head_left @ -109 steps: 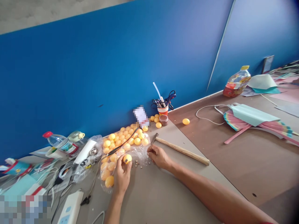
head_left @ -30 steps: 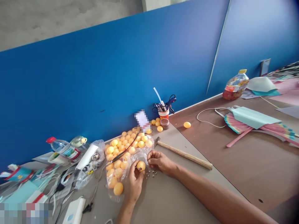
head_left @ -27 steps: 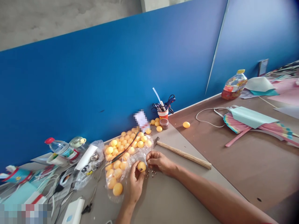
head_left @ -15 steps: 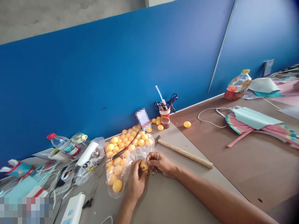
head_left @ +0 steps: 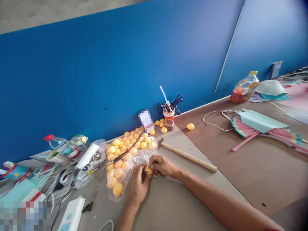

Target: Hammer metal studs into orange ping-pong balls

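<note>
My left hand is closed around an orange ball that looks like a table tennis ball, with small dark marks on its near side. My right hand meets the ball from the right, thumb and fingers pinched at its edge; whether something tiny sits in that pinch is hidden. Small shiny bits lie on the table just under the right fingers. Left of my hands, a clear plastic bag holds many more orange balls, and a dark cord crosses over it.
A hammer with a wooden handle lies behind my right forearm. Farther back are a paper cup with tools, a small round tub and a loose ball. Bottles, cables and a power strip crowd the left; paper crafts lie right.
The view has shifted slightly, so the scene sits a little farther left. Both hands stay at the same ball, with the right fingers moving only slightly against it.
</note>
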A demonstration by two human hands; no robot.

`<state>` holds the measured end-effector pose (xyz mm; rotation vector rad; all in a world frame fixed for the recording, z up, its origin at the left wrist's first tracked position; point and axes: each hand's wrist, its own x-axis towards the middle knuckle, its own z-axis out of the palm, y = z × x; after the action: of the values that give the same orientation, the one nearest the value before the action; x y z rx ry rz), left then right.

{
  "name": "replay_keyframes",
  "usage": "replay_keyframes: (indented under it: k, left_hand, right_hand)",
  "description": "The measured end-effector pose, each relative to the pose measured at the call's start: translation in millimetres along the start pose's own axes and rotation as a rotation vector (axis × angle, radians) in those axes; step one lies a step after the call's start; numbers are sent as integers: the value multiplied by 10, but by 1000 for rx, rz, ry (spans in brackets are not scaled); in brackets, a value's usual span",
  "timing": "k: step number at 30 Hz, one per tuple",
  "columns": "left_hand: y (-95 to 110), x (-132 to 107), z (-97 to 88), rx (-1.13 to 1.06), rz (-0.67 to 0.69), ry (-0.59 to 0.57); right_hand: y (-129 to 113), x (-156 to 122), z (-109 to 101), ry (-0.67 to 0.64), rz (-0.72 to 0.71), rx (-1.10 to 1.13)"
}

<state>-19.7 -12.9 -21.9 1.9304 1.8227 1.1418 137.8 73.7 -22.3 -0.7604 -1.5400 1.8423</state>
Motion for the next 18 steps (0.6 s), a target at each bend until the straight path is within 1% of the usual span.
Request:
replay_keyframes:
  k: [4, 6, 10, 14, 18]
  left_hand:
    - [-10, -13, 13, 17, 11, -9]
    - [-12, -20, 20, 19, 14, -4]
    - [-10, -30, 33, 23, 41, 57]
    - [-2, -28, 26, 61, 73, 87]
    - [4, -26, 20, 80, 104, 100]
  right_hand:
    - [-40, -7, 10, -39, -7, -36]
    - [-51, -6, 2, -36, 20, -11]
    - [-47, 7, -48, -20, 86, 173]
    - [-30, 22, -86, -23, 70, 333]
    - [-20, 31, -101, -35, 69, 404]
